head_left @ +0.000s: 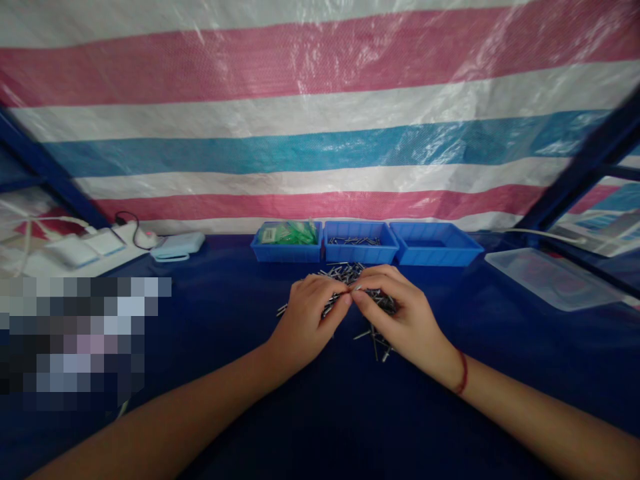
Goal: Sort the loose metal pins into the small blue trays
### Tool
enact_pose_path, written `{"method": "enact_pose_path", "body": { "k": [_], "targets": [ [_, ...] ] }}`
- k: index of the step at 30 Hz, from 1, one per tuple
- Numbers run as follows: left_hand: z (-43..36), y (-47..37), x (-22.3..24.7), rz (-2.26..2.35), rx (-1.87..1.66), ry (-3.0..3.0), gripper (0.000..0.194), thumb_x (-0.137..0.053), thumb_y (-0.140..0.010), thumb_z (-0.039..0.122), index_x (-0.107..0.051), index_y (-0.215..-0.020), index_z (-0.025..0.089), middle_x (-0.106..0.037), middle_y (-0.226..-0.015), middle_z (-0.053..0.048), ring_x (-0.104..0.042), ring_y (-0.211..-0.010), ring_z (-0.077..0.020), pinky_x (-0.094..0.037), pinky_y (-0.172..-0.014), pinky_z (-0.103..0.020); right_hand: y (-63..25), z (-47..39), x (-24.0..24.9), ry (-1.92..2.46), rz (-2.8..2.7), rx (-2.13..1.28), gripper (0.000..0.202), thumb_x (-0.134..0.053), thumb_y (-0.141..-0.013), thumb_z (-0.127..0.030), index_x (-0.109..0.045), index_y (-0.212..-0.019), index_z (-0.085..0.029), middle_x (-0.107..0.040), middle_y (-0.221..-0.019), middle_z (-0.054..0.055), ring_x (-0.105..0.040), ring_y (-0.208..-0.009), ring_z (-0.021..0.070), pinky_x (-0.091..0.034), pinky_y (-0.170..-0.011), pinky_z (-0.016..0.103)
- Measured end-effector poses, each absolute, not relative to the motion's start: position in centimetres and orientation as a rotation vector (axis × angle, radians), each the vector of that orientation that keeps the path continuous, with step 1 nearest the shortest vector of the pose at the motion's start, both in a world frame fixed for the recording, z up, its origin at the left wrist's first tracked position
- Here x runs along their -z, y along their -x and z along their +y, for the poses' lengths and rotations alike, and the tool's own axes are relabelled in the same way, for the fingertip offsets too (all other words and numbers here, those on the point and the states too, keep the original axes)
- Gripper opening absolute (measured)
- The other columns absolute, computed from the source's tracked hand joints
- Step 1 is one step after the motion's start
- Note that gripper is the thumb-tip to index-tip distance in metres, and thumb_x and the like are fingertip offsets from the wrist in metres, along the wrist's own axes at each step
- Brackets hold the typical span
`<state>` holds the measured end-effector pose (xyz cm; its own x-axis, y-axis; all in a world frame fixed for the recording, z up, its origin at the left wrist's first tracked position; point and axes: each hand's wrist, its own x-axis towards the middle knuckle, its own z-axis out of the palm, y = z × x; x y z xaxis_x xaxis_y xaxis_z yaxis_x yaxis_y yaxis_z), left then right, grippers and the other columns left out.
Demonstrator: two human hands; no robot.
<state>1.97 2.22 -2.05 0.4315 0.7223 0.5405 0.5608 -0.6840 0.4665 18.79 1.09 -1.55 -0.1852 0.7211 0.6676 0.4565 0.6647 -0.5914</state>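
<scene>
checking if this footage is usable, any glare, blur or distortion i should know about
Head view: glare streaks across the striped plastic sheet; the blue tabletop falls into deep shadow near the bottom; the left hand, right hand and metal rivets look soft; the frame edges look stretched and smeared; a pixelated block hides the left side.

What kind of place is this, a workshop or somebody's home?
Probably a makeshift workbench: a striped plastic sheet hangs behind the blue tabletop, three blue bins line its back, and both hands work over a pile of metal pins.
</scene>
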Motion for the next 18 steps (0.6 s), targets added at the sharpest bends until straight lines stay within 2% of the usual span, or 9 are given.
{"method": "enact_pose_path", "body": {
  "k": [10,18],
  "targets": [
    [2.40,-2.01,2.34,1.063,-1.090,-2.473,0.013,-0.047,-0.090,0.022,-0.059,-0.090,0.019,-0.066,-0.091,-0.003,-0.058,-0.088,-0.0174,-0.042,-0.081,-0.034,-18.75,1.02,1.79,0.918,-1.817,-0.387,0.010,-0.060,-0.082,-0.023,-0.066,-0.090,-0.023,-0.063,-0.091,0.004,-0.060,-0.088,0.0182,-0.050,-0.077,0.035],
    [2.37,-2.04,2.22,1.141,-1.081,-2.443,0.010,-0.049,-0.089,0.022,-0.059,-0.087,0.019,-0.066,-0.088,-0.002,-0.059,-0.088,-0.0173,-0.042,-0.082,-0.034,-18.64,1.27,1.89,0.947,-1.730,-0.392,0.003,-0.061,-0.080,-0.024,-0.063,-0.083,-0.023,-0.062,-0.083,0.003,-0.059,-0.080,0.0177,-0.049,-0.071,0.034]
  ]
}}
